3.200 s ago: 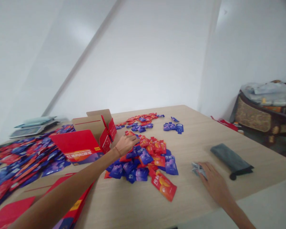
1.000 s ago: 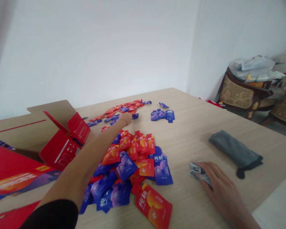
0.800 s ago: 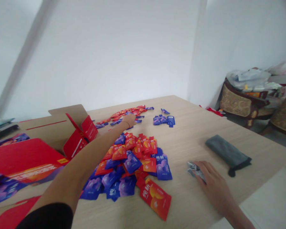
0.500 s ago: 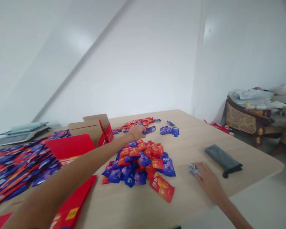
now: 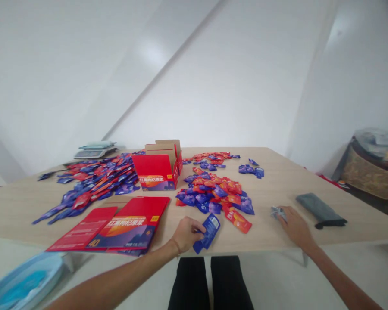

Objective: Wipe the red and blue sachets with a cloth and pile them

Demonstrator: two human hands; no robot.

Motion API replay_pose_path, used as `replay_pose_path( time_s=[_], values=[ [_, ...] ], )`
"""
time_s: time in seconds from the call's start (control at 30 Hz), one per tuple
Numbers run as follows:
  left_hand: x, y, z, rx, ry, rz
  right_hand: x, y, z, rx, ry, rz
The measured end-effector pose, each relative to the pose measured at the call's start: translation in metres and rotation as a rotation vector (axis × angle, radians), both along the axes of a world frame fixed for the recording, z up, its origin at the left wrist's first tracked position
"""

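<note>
Near the front edge of the table, my left hand (image 5: 188, 234) is closed on blue sachets (image 5: 211, 231), at least two overlapping. Just beyond it lies a heap of red-orange and blue sachets (image 5: 213, 191). A single orange sachet (image 5: 237, 220) lies flat at the heap's near side, to the right of my left hand. Over on the right, my right hand (image 5: 295, 226) rests on the table, its fingers on a crumpled grey-white wad (image 5: 278, 212). I cannot tell what the wad is made of.
Red cartons stand open (image 5: 157, 172) left of the heap, with flattened red cartons (image 5: 126, 226) before them. A larger sachet pile (image 5: 106, 174) spreads further left, near a scale (image 5: 95, 151). A folded grey cloth (image 5: 320, 209) lies right; a blue basin (image 5: 29, 280) sits below.
My left hand has drawn back from the far sachets to the near table edge, bringing blue sachets with it. My right hand stays on the wad. The view has shifted left.
</note>
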State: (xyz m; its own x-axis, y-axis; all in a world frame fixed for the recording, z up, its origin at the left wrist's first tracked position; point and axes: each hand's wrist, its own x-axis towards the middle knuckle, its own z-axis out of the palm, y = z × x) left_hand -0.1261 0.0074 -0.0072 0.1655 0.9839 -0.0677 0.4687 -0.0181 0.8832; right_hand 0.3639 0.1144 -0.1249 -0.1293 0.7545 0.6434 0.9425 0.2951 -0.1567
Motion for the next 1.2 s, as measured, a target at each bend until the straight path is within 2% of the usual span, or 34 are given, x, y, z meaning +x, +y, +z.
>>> replay_pose_path(
  time_s=[0.1, 0.17, 0.23, 0.4, 0.53, 0.63, 0.77, 0.9, 1.03, 1.1, 1.2],
  values=[
    [-0.006, -0.021, -0.040, -0.064, -0.160, 0.081, -0.001, -0.003, 0.007, 0.000, -0.083, -0.066],
    [-0.005, -0.028, -0.053, -0.035, -0.216, 0.103, -0.002, -0.005, 0.011, -0.002, -0.134, -0.114],
    [-0.003, -0.030, -0.055, 0.047, -0.156, 0.113, -0.003, -0.006, 0.013, -0.008, -0.146, -0.111],
    [-0.006, -0.033, -0.036, 0.390, 0.442, -0.051, -0.006, -0.005, 0.014, -0.102, -0.073, 0.085],
    [-0.013, -0.043, -0.027, 0.618, 0.715, -0.114, -0.013, -0.007, 0.016, -0.184, -0.017, 0.077],
    [-0.021, -0.051, -0.036, 0.822, 0.792, -0.169, -0.019, -0.009, 0.020, -0.208, 0.028, 0.067],
    [-0.030, -0.057, -0.065, 1.031, 0.714, -0.287, -0.037, -0.014, 0.036, -0.153, 0.164, 0.047],
    [-0.031, -0.061, -0.087, 1.143, 0.640, -0.299, -0.093, -0.033, 0.078, -0.035, 0.304, 0.048],
    [-0.027, -0.064, -0.092, 1.161, 0.620, -0.254, -0.177, -0.066, 0.123, -0.091, 0.259, 0.426],
    [-0.026, -0.064, -0.095, 1.148, 0.575, -0.225, -0.218, -0.082, 0.133, -0.122, 0.247, 0.544],
    [-0.027, -0.066, -0.101, 1.124, 0.475, -0.180, -0.267, -0.100, 0.127, -0.168, 0.205, 0.634]
  ],
)
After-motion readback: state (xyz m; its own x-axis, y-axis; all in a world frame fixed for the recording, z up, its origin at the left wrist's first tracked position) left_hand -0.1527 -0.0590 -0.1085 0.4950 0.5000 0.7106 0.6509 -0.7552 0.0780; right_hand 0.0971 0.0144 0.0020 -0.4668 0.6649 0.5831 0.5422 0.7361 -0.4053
